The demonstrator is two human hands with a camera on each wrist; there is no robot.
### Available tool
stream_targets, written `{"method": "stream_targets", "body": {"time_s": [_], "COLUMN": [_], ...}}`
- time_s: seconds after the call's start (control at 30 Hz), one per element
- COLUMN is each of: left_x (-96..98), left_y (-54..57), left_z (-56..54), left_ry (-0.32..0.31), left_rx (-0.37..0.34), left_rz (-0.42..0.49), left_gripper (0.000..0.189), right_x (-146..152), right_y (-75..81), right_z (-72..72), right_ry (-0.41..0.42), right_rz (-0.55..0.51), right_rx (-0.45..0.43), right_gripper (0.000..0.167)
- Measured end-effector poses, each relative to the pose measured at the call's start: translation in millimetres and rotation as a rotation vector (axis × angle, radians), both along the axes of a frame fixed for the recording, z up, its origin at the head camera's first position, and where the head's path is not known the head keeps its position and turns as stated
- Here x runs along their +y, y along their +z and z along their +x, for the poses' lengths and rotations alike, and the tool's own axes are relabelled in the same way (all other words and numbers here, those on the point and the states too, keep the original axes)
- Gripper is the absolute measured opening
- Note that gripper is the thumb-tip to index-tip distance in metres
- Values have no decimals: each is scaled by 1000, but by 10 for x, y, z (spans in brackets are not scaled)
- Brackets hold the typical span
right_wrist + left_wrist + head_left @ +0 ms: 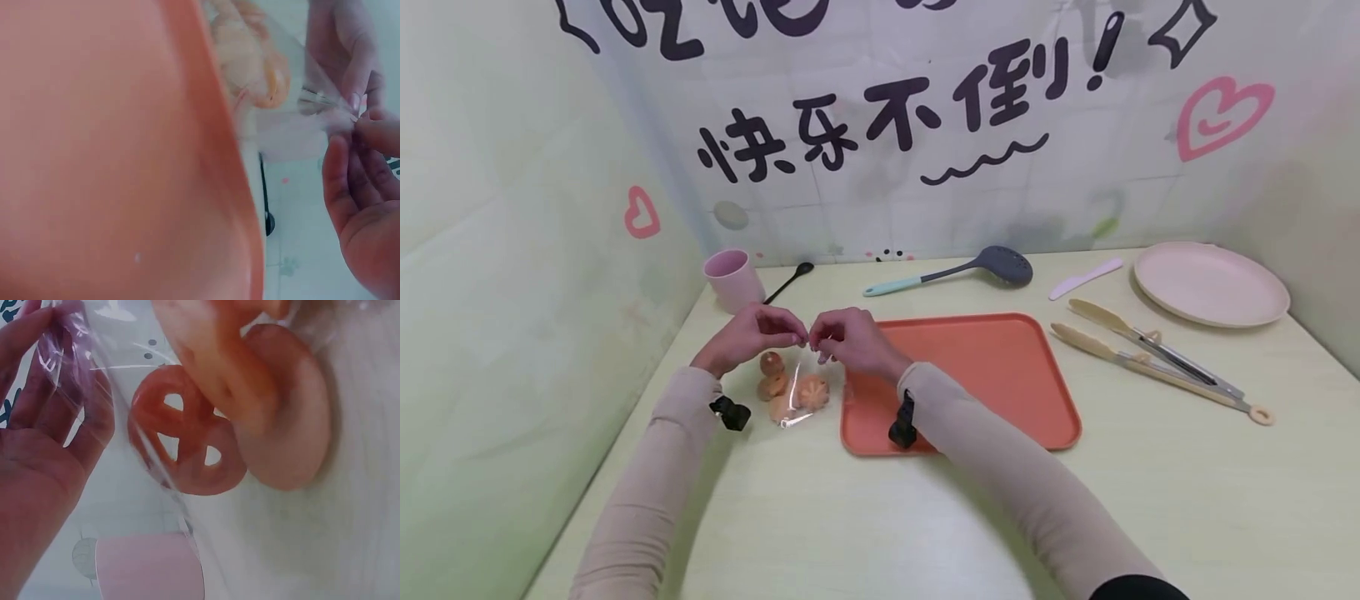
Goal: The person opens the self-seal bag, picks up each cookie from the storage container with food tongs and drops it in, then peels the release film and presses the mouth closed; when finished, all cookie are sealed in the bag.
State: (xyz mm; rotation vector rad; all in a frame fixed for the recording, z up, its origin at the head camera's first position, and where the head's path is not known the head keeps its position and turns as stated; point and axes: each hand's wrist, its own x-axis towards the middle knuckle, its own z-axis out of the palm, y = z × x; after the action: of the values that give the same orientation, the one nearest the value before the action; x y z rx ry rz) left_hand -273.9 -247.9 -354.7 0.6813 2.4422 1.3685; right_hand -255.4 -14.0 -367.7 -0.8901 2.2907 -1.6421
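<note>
A clear plastic bag (802,373) with several bread-like pieces inside hangs beside the tray's left edge. My left hand (748,335) pinches the bag's top edge from the left. Close beside it my right hand (863,343) pinches the same edge from the right, the fingertips almost touching. Through the film in the left wrist view I see a brown pretzel (190,434) and a paler oval piece (294,440). In the right wrist view the plastic is drawn to a point between the two hands' fingertips.
An orange tray (970,375) lies under my right forearm. Behind are a pink cup (733,279), a black spoon (790,279) and a slotted spoon (1000,265). To the right lie a lilac knife (1086,279), tongs (1157,358) and a pink plate (1210,283).
</note>
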Motion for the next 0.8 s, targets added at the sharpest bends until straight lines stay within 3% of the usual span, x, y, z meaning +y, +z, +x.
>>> {"method": "stream_targets", "body": {"time_s": [0.2, 0.37, 0.67, 0.8], "left_x": [52, 114, 208, 242], "left_y": [4, -22, -42, -22], "left_z": [55, 81, 78, 97], "left_ry": [45, 72, 147, 171], "left_rx": [-30, -30, -112, -112], "left_rz": [40, 46, 153, 149], "left_gripper": [22, 21, 34, 35], "right_x": [12, 30, 48, 52], "right_y": [9, -7, -29, -42], "right_z": [52, 66, 86, 83], "right_ry": [-35, -82, -145, -178], "right_rz": [-107, -122, -121, -89], "right_rx": [-64, -92, -65, -20], "right_gripper": [11, 13, 13, 12]}}
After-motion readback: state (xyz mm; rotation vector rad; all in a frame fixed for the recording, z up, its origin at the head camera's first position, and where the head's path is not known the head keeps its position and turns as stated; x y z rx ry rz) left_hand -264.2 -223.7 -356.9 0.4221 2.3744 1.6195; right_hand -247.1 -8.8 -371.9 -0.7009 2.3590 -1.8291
